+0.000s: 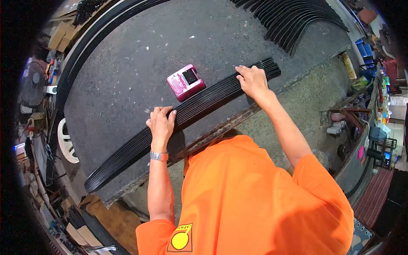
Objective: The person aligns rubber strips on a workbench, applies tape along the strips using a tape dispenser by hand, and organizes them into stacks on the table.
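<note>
A long bundle of thin black strips (pixel 204 102) lies side by side across the dark worktop, slanting from lower left to upper right. My left hand (pixel 160 123), with a metal-banded watch at the wrist, is closed over the bundle near its middle, fingertips at the far edge. Closer to the right end, my right hand (pixel 253 80) grips the same bundle, fingers bent across the top. Against its far side, between my hands, sits a small magenta box (pixel 186 83) with a black square on top; I cannot make out what it is.
More curved black strips (pixel 297 19) lie fanned out at the worktop's far right. Long black bands (pixel 70 63) curve along the left edge, near a white plastic chair (pixel 67 140). The worktop (pixel 127 63) has a rough front edge. A fan (pixel 33 85) stands far left.
</note>
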Demonstrator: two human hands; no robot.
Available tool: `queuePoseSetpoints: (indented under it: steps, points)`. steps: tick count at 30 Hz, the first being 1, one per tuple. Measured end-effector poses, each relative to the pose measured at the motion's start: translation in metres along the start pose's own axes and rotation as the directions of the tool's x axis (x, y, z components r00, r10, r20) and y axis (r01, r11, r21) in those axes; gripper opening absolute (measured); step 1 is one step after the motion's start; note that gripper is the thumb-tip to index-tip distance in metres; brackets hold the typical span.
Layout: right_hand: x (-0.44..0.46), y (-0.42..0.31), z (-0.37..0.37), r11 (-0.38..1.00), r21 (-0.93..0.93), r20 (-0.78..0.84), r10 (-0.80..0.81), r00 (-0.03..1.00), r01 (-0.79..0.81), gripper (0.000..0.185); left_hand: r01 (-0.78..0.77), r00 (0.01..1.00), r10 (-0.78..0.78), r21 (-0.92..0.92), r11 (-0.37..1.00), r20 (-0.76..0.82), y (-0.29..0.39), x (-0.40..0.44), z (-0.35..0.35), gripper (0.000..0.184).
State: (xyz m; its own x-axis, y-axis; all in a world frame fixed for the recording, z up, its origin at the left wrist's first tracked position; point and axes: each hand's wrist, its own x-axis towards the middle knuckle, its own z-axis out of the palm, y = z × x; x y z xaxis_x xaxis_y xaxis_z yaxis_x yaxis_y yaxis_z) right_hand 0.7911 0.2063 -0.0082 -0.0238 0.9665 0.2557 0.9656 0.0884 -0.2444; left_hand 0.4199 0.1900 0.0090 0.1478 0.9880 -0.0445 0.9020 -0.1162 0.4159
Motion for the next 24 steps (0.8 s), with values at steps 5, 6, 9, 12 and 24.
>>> queuePoseSetpoints:
  steps: [5,6,9,12,24]
  points:
    - [0.004,-0.007,-0.001,0.991,-0.131,0.066,0.043,0.997,-0.034,0.025,0.017,1.0,-0.016,-0.107,0.994,0.01,-0.006,0.008,0.005,0.018]
    - [0.003,-0.008,-0.003,0.989,-0.139,0.077,0.052,0.996,-0.041,0.023,0.003,1.0,-0.003,-0.11,0.994,0.001,-0.005,0.008,0.005,0.018]
    - [0.0,-0.007,-0.001,0.993,-0.114,0.034,0.046,0.998,-0.042,0.021,0.038,0.999,-0.033,-0.145,0.989,0.038,-0.005,0.01,0.003,0.021]
    - [0.0,0.002,0.004,0.999,-0.033,-0.051,-0.021,0.998,0.019,0.019,0.068,0.997,-0.062,-0.141,0.988,0.048,0.003,0.012,-0.004,0.021]
    - [0.037,0.057,-0.037,0.949,0.01,-0.045,-0.316,0.948,0.316,0.013,0.215,0.975,-0.213,-0.031,0.976,0.058,0.043,0.017,-0.02,0.018]
